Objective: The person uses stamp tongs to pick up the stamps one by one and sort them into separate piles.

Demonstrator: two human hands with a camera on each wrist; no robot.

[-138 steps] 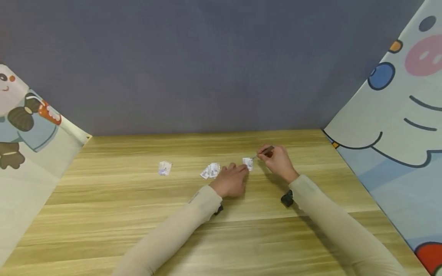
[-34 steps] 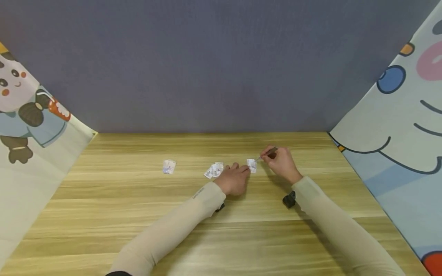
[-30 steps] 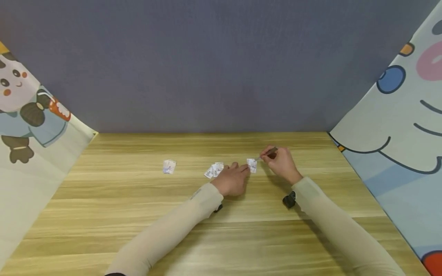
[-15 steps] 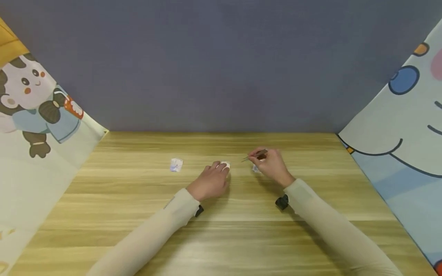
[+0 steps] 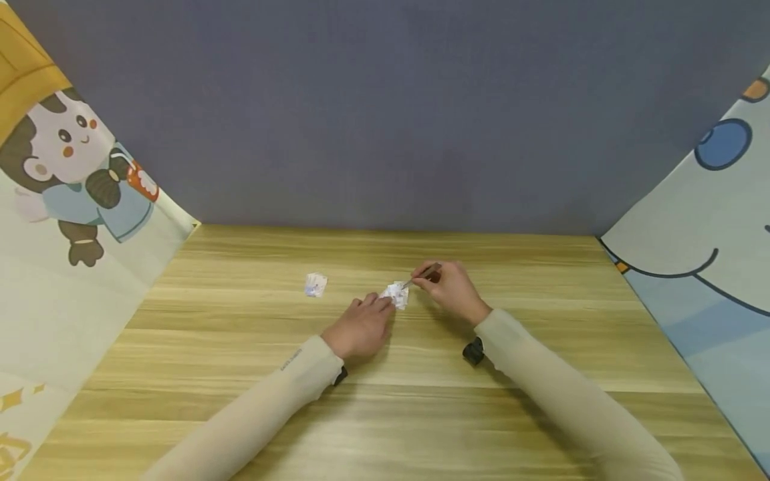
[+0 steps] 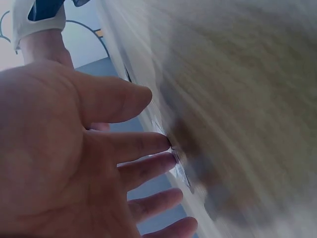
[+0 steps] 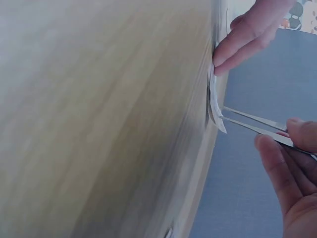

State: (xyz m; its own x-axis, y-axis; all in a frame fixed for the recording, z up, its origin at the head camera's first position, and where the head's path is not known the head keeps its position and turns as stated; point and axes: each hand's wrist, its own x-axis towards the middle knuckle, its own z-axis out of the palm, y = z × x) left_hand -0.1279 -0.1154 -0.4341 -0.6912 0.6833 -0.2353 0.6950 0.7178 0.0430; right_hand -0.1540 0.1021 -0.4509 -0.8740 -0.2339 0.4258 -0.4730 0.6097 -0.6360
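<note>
My left hand (image 5: 361,327) lies with extended fingers, its fingertips touching the near left edge of a fanned pile of small white printed paper cards (image 5: 398,292). In my right hand (image 5: 452,291) I pinch a pair of metal tweezers (image 7: 277,137) between thumb and fingers. The tweezer tips stand apart, right at the raised edge of the cards (image 7: 214,101) in the right wrist view. From the left wrist view, my left fingers (image 6: 148,163) reach flat toward the thin cards (image 6: 182,171) along the tabletop.
A second small pile of cards (image 5: 315,284) lies to the left on the wooden table (image 5: 391,414). A grey panel (image 5: 385,120) rises behind the table, with cartoon-printed sheets (image 5: 102,174) at both sides. The right hand covers the spot of the rightmost pile.
Both hands have left the right-hand pile and moved left to the middle pile. The tweezers now point at its cards, and the left fingers have drawn back to its near left edge.
</note>
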